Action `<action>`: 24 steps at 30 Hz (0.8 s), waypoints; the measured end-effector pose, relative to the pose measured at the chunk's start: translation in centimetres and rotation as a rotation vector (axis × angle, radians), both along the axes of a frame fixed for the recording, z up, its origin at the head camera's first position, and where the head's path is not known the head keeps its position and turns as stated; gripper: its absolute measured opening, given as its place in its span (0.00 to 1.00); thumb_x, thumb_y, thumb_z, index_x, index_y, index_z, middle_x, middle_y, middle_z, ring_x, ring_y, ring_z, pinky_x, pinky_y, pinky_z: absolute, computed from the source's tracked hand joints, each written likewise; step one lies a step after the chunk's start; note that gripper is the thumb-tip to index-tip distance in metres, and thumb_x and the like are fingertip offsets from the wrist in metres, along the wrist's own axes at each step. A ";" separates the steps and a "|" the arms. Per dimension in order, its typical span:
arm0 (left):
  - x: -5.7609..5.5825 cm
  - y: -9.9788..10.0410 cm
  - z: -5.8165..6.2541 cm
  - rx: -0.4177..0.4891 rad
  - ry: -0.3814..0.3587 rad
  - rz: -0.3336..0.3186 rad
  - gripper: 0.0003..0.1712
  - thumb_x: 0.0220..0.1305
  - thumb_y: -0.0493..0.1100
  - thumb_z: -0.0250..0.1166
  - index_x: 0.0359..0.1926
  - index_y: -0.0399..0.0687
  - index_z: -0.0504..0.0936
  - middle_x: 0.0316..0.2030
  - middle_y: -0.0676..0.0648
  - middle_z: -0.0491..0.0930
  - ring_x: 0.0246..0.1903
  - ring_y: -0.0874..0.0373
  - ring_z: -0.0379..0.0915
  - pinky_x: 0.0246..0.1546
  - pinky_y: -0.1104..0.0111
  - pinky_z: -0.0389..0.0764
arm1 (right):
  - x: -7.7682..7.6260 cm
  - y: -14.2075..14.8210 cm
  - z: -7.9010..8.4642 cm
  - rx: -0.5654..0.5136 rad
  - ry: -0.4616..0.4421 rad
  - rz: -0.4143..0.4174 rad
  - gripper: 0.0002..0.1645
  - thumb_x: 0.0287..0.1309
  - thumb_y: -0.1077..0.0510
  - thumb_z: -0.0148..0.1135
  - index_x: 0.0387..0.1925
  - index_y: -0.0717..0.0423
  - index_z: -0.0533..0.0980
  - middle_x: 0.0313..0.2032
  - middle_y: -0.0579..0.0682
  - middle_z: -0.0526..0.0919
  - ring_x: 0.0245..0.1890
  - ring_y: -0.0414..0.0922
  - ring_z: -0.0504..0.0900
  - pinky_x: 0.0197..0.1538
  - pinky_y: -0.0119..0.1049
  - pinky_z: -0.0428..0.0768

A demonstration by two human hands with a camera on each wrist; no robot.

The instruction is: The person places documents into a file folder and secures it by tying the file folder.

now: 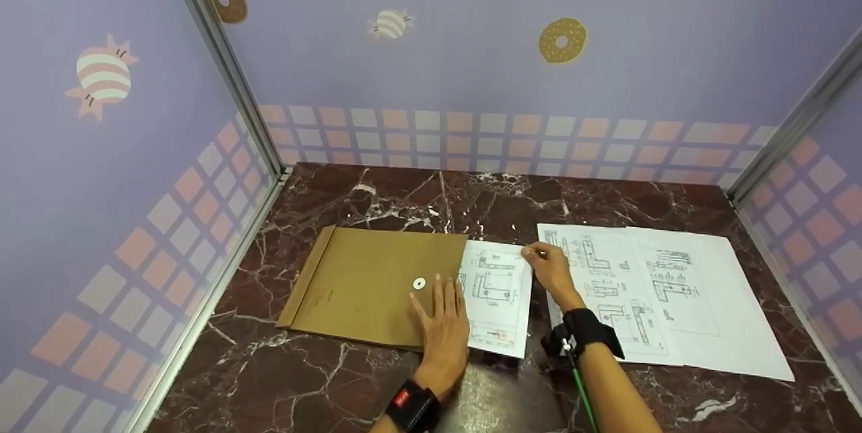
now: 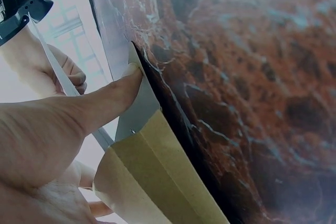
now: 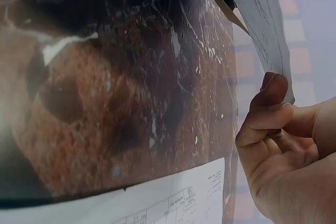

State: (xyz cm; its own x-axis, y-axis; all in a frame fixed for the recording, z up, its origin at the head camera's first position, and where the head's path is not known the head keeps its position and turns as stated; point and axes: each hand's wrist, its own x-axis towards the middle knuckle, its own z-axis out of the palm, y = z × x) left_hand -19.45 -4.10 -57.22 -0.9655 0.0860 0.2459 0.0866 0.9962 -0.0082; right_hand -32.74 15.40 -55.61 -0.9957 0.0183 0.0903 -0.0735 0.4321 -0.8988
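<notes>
A brown file envelope with a white round button lies on the dark marble table, its open side to the right. Part of a white sheet with technical drawings sticks out of that side. My left hand rests on the envelope's right part, fingers stretched out. In the left wrist view its thumb reaches across to the edge at the envelope's mouth. My right hand pinches the sheet's far right corner. The right wrist view shows that sheet raised off the table between thumb and fingers.
To the right lie more drawing sheets, overlapping one another; my right forearm crosses above them. Patterned panels enclose the marble table at the back and both sides. A green cable runs from the right wrist camera.
</notes>
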 end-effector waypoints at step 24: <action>0.0 -0.1 -0.2 0.014 -0.008 0.008 0.46 0.50 0.24 0.63 0.73 0.39 0.61 0.73 0.39 0.60 0.75 0.42 0.50 0.67 0.30 0.51 | 2.0 2.8 1.7 -0.001 -0.434 0.410 0.17 0.68 0.53 0.59 0.31 0.65 0.74 0.20 0.52 0.80 0.24 0.45 0.83 0.28 0.36 0.79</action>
